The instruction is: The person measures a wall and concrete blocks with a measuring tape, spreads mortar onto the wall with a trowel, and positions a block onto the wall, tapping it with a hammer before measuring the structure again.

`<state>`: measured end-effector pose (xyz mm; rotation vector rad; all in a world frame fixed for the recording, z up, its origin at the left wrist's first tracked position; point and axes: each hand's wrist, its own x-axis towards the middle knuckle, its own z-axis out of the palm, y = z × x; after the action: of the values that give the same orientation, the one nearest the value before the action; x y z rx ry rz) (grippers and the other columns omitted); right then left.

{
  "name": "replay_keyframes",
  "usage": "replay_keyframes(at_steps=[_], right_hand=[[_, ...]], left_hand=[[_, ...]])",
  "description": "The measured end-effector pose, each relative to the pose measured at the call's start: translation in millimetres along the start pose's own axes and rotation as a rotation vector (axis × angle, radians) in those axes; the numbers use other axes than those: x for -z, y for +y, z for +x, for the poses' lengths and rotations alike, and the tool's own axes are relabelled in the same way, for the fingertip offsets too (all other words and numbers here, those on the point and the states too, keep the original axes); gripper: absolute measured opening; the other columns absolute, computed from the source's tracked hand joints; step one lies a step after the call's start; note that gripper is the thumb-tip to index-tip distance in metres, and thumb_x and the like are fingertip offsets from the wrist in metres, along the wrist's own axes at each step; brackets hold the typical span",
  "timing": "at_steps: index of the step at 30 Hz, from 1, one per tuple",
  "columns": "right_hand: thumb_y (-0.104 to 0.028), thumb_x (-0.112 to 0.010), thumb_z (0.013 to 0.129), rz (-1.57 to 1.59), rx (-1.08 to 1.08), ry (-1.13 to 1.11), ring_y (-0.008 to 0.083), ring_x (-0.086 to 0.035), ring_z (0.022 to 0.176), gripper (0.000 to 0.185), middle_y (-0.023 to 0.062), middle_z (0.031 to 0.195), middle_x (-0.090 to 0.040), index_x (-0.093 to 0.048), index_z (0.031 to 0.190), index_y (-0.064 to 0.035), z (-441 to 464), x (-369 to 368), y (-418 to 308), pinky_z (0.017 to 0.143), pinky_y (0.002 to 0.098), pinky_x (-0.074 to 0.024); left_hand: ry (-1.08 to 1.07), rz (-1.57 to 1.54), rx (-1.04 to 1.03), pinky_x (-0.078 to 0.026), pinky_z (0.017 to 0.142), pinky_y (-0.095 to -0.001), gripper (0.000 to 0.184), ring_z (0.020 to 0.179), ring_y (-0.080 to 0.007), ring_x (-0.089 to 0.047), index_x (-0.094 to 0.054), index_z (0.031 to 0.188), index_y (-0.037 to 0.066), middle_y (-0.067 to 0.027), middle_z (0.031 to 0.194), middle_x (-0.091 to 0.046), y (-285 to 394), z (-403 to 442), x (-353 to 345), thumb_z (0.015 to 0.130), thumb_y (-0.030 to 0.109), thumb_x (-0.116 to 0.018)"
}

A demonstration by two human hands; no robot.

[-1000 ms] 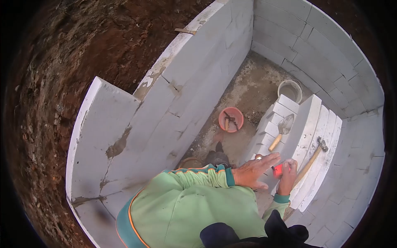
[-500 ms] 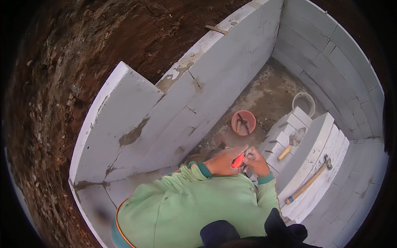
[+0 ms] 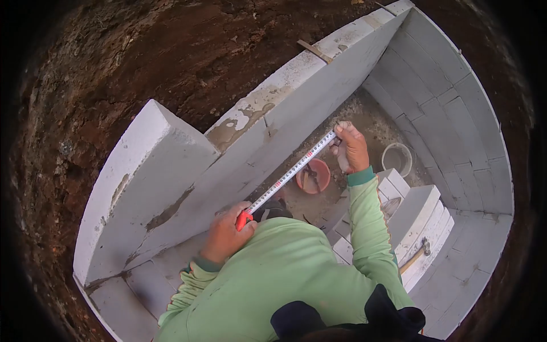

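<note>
The left hand [image 3: 227, 232] grips the red tape-measure case [image 3: 244, 220] while the right hand [image 3: 351, 149] pinches the extended blade [image 3: 292, 172]. Set apart, they seemingly hold it straight and taut.

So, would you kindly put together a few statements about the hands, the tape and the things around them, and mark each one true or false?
1. The left hand holds the red case of the tape. True.
2. The right hand holds the other end of the tape. True.
3. The tape is fully wound in. False: a length of it is drawn out between the hands.
4. The hammer lies on the white blocks. True.
5. The pink bucket stands on top of the blocks. False: the bucket stands on the floor.
</note>
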<state>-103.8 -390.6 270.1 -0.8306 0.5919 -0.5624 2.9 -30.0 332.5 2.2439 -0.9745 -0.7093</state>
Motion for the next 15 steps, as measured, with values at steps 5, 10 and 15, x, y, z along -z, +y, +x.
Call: replay_keyframes(at_steps=[5, 10, 15], right_hand=[[-0.020, -0.072, 0.096, -0.011, 0.043, 0.117, 0.0109, -0.060, 0.073, 0.017, -0.0015, 0.088, -0.064, -0.063, 0.105, -0.0093, 94.9, -9.0, -33.5, 0.055, 0.0243, -0.0433], [-0.021, -0.077, 0.092, -0.095, 0.053, 0.135, 0.0123, -0.060, 0.077, 0.022, -0.0015, 0.089, -0.064, -0.064, 0.105, -0.0088, 146.6, -26.9, -53.6, 0.062, 0.0266, -0.0438], [-0.021, -0.079, 0.090, -0.116, -0.014, 0.132, 0.0120, -0.060, 0.077, 0.023, -0.0017, 0.087, -0.063, -0.063, 0.103, -0.0103, 154.9, -40.4, -54.8, 0.062, 0.0266, -0.0432]], left_hand=[[0.392, 0.244, -0.001, -0.050, 0.089, -0.0430, 0.056, 0.104, -0.0363, -0.063, -0.062, 0.129, 0.008, -0.0140, 0.116, -0.065, 0.7, -35.5, 31.3, 0.075, 0.007, -0.076], [0.557, 0.482, 0.013, -0.047, 0.093, -0.0413, 0.058, 0.106, -0.0335, -0.062, -0.065, 0.128, 0.009, -0.0127, 0.121, -0.063, 9.9, -56.8, 45.7, 0.071, 0.004, -0.080], [0.674, 0.654, 0.030, -0.046, 0.094, -0.0413, 0.055, 0.105, -0.0300, -0.062, -0.069, 0.125, 0.012, -0.0104, 0.123, -0.063, 17.1, -63.4, 41.7, 0.072, 0.006, -0.082]])
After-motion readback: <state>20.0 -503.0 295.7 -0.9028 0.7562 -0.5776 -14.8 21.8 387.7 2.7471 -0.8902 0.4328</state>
